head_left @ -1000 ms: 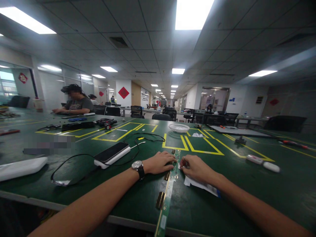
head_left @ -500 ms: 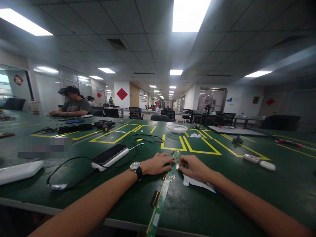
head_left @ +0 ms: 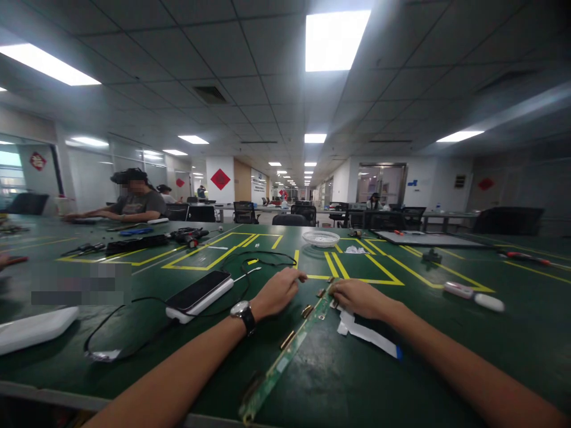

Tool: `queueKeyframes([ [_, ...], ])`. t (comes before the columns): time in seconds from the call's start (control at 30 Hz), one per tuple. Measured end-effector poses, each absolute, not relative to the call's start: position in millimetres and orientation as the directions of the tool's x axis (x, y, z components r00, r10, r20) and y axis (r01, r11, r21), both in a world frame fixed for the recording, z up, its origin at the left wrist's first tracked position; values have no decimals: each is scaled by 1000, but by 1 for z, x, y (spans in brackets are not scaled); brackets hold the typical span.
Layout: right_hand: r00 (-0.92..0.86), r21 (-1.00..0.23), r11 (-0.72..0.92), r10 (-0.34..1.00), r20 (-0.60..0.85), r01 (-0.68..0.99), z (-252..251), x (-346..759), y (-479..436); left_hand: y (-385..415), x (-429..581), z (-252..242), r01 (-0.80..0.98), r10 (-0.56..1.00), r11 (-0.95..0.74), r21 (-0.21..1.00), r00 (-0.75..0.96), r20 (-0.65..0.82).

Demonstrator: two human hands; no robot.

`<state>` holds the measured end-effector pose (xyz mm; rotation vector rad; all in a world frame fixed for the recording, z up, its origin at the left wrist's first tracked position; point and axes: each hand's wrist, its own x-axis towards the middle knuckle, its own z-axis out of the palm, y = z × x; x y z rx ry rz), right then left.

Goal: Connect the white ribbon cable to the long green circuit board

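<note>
A long, narrow green circuit board (head_left: 289,351) lies slanted on the table, its near end at the table's front edge. Several brown-gold tabs stick out along its left side. My right hand (head_left: 363,299) is closed around the board's far end, its fingertips partly hidden. Below that hand a white flat ribbon cable (head_left: 372,337) with a blue tip rests on the table; whether it joins the board I cannot tell. My left hand (head_left: 277,292), wearing a wristwatch, hovers left of the board without touching it. Its fingers are loosely bent, the index finger extended, holding nothing.
Left of my left hand, a phone (head_left: 198,291) sits on a white block with a black cable. A white basket (head_left: 320,239) stands farther back on the green table (head_left: 428,368). At right lie a white-and-pink object (head_left: 473,296) and a dark clip-like part (head_left: 431,256). A person (head_left: 138,196) sits far left.
My left hand has come off the board and moved slightly left. The board's far end has swung right along with my right hand, and more of the ribbon cable shows.
</note>
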<state>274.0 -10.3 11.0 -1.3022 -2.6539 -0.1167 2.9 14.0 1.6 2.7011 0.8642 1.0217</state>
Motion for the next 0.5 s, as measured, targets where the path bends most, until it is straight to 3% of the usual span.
queueKeyframes([
  [0.1, -371, 81, 362, 915, 161, 929, 14, 308, -7, 12, 4, 1, 473, 548, -832, 288, 624, 557],
  [0.2, -202, 109, 187, 968, 150, 976, 18, 331, -5, 12, 5, 1, 468, 534, -841, 272, 635, 558],
  [0.4, -105, 25, 101, 970, 220, 995, 16, 302, -15, 12, 4, 1, 520, 552, -824, 226, 644, 530],
  [0.5, -102, 88, 85, 972, 211, 993, 6, 275, -25, 10, 4, 0, 522, 549, -827, 208, 670, 499],
])
